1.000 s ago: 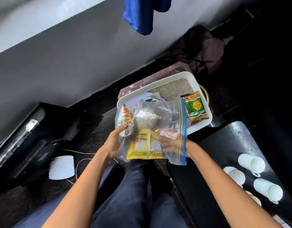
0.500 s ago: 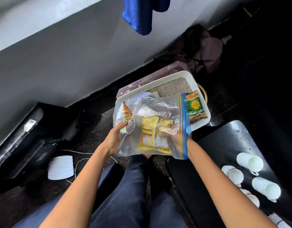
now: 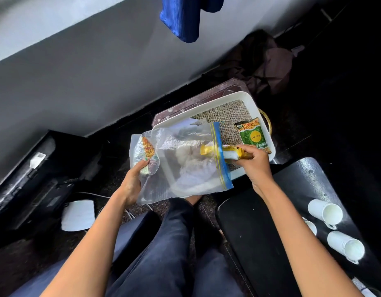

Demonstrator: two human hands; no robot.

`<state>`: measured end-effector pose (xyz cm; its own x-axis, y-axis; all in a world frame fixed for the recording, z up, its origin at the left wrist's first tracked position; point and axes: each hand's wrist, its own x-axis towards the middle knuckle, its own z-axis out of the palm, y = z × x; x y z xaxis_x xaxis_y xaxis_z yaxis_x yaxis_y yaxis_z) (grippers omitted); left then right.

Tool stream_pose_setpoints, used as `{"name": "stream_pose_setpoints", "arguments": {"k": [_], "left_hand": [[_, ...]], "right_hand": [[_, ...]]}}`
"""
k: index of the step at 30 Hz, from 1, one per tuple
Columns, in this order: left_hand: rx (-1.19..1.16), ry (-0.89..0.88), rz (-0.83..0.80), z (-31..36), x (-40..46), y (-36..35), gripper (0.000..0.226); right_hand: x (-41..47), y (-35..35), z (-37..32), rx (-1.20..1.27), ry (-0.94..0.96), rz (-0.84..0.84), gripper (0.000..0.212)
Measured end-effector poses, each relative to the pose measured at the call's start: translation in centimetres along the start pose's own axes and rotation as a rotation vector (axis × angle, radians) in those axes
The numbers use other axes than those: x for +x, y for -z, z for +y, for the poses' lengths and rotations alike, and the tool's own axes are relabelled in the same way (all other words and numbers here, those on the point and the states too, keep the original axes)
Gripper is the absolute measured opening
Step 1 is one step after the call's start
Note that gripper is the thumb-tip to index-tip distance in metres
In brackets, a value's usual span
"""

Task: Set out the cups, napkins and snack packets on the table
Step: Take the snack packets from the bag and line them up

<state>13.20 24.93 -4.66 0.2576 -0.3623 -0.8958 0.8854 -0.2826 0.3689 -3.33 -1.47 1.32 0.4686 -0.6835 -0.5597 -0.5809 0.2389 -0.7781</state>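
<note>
My left hand (image 3: 132, 181) grips the closed end of a clear zip bag (image 3: 181, 166) held over my knees, pinching a foil snack packet (image 3: 145, 151) through the plastic. My right hand (image 3: 252, 162) is shut on a yellow snack packet (image 3: 230, 152) that sticks halfway out of the bag's blue-edged mouth. White napkins show through the plastic. A green snack packet (image 3: 252, 136) lies in the white tray (image 3: 245, 98) behind the bag. Three white paper cups (image 3: 325, 212) lie on the black table (image 3: 256, 224) at the right.
The tray rests on a dark red stool (image 3: 198, 103) against the grey wall. A black case (image 3: 33, 176) and a white adapter (image 3: 78, 215) with cable lie on the floor at left. Blue cloth (image 3: 185, 16) hangs above. Dark clothing (image 3: 268, 63) is piled behind the tray.
My right hand has come out of the bag toward the right, drawing the yellow packet through the opening. The bag has swung so its mouth faces right.
</note>
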Motion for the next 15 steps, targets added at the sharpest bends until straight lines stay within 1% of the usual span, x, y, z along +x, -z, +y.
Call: {"name": "stream_pose_setpoints", "arguments": {"k": [2,4,6,8,10,12,13,15], "left_hand": [[-0.020,0.000,0.008,0.1,-0.1,0.2,0.042],[-0.040,-0.023,0.027,0.0,-0.2,0.5,0.039],[-0.043,-0.037,0.040,-0.3,-0.1,0.9,0.038],[-0.047,-0.056,0.068,-0.5,-0.2,1.3,0.033],[-0.044,-0.070,0.091,-0.5,-0.3,1.6,0.028],[-0.032,-0.067,0.096,-0.5,-0.4,1.9,0.028],[-0.024,-0.058,0.099,-0.5,-0.4,2.1,0.030],[-0.015,-0.041,0.090,-0.5,-0.5,2.4,0.032]], "right_hand": [[0.3,-0.1,0.3,-0.076,0.016,0.099,0.038],[0.4,-0.1,0.8,-0.106,0.032,0.135,0.045],[0.3,0.1,1.3,-0.130,0.030,0.086,0.048],[0.1,0.3,2.0,-0.121,-0.020,-0.003,0.053],[-0.2,0.6,2.8,-0.024,-0.113,-0.023,0.054],[-0.7,0.7,3.3,0.136,-0.242,-0.011,0.048],[-1.0,0.7,3.5,0.232,-0.306,0.007,0.044],[-1.3,0.4,3.7,0.365,-0.427,0.110,0.032]]}}
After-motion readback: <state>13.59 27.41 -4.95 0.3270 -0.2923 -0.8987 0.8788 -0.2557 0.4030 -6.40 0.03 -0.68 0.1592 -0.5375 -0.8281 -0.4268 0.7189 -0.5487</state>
